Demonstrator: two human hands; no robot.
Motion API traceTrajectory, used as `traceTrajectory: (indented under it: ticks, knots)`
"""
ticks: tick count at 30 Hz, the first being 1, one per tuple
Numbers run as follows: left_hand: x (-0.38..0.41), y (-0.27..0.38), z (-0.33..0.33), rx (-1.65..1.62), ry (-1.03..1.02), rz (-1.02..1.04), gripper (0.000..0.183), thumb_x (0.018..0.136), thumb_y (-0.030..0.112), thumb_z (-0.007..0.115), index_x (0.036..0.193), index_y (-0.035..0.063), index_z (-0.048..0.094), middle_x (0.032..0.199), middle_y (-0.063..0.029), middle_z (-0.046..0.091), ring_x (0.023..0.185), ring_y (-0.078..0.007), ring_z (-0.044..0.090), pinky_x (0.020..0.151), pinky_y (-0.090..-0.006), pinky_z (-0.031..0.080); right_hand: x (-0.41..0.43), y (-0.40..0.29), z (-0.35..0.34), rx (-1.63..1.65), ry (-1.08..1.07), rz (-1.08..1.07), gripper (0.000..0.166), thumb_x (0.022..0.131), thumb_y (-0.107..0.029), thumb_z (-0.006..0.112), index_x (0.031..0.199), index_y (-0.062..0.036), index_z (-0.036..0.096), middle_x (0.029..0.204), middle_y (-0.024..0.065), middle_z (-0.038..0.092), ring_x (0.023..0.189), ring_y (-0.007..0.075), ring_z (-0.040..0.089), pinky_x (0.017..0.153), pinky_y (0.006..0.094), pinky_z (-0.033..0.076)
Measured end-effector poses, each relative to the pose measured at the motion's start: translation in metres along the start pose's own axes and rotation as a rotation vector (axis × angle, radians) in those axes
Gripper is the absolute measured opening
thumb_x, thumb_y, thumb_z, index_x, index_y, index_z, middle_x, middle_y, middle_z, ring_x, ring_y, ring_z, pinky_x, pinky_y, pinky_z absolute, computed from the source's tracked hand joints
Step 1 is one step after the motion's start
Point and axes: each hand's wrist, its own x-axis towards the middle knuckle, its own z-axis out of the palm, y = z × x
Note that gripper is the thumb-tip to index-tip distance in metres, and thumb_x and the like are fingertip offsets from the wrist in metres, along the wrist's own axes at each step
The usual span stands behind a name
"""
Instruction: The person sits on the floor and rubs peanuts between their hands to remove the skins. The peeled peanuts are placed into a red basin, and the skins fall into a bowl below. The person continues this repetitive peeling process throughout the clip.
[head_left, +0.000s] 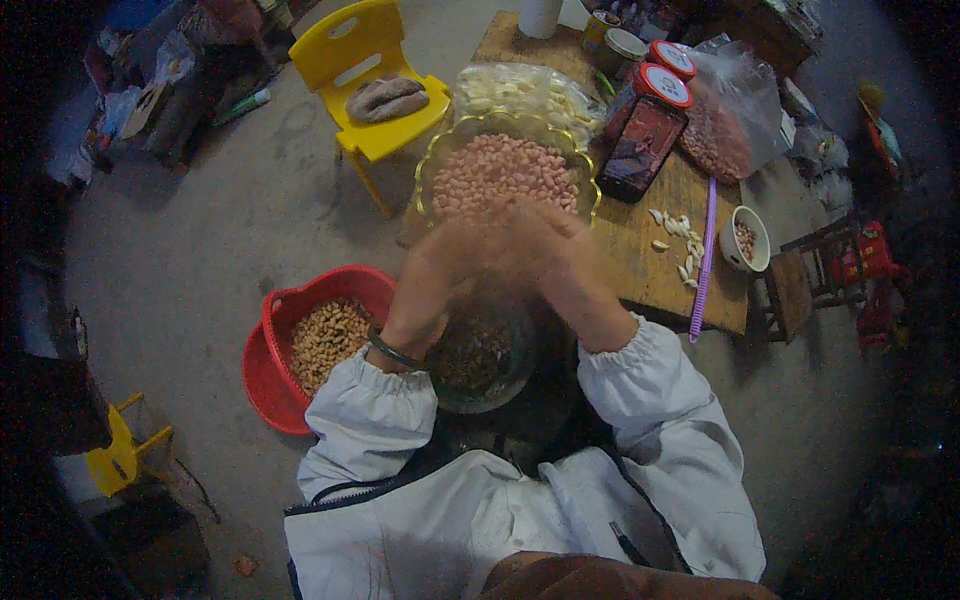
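My left hand (442, 262) and my right hand (559, 251) are close together, blurred, at the near edge of a gold-rimmed scalloped bowl (422, 169). Pinkish shelled peanuts (506, 172) fill that bowl on the wooden table. Whether anything is between my fingers cannot be made out. Below my hands, over my lap, sits a round bowl (525, 375) with dark bits inside, partly hidden by my left wrist. To the left, a red plastic basket (274, 375) holds unshelled peanuts (330, 341).
A phone (643, 146), red-lidded jars (664, 84), a bag of peeled garlic (525, 94) and a bag of peanuts (716, 139) lie on the table (637, 262). Loose garlic cloves (679, 229), a purple stick (703, 262) and a small cup (761, 244) are at right. A yellow chair (405, 135) stands beyond.
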Motion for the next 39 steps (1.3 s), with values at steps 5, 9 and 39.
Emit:
traceTrajectory:
  ticks: [5,9,39]
  knots:
    - [0.003,-0.002,-0.006,-0.029,0.036,-0.012,0.039,0.097,0.045,0.037,0.085,0.0092,0.045,0.07,0.0044,0.037,0.056,-0.0027,0.03,0.043,-0.0164,0.022,0.011,-0.015,-0.018,-1.104,0.208,-0.666,0.02,0.083,-0.016,0.065,0.099,-0.0043,0.067,0.083,0.0127,0.068,0.065,0.0228,0.063,0.061,0.0312,0.05]
    - [0.002,-0.003,-0.006,-0.027,0.107,0.008,0.043,0.097,0.049,0.035,0.093,0.0074,0.048,0.073,0.0027,0.04,0.059,-0.0041,0.032,0.047,-0.0171,0.027,0.017,-0.01,-0.026,-1.129,0.22,-0.698,0.023,0.081,-0.016,0.066,0.101,-0.0063,0.067,0.087,0.0149,0.067,0.068,0.0266,0.065,0.062,0.0335,0.05]
    - [-0.009,-0.002,-0.003,0.623,-0.131,0.425,0.067,0.093,0.06,0.029,0.123,0.0017,0.042,0.118,-0.007,0.047,0.099,-0.0137,0.05,0.083,-0.0264,0.042,-0.017,0.01,0.022,-1.218,-0.078,-0.797,0.022,0.072,-0.014,0.07,0.09,-0.0059,0.06,0.089,0.0098,0.054,0.073,0.0265,0.059,0.058,0.0369,0.049]
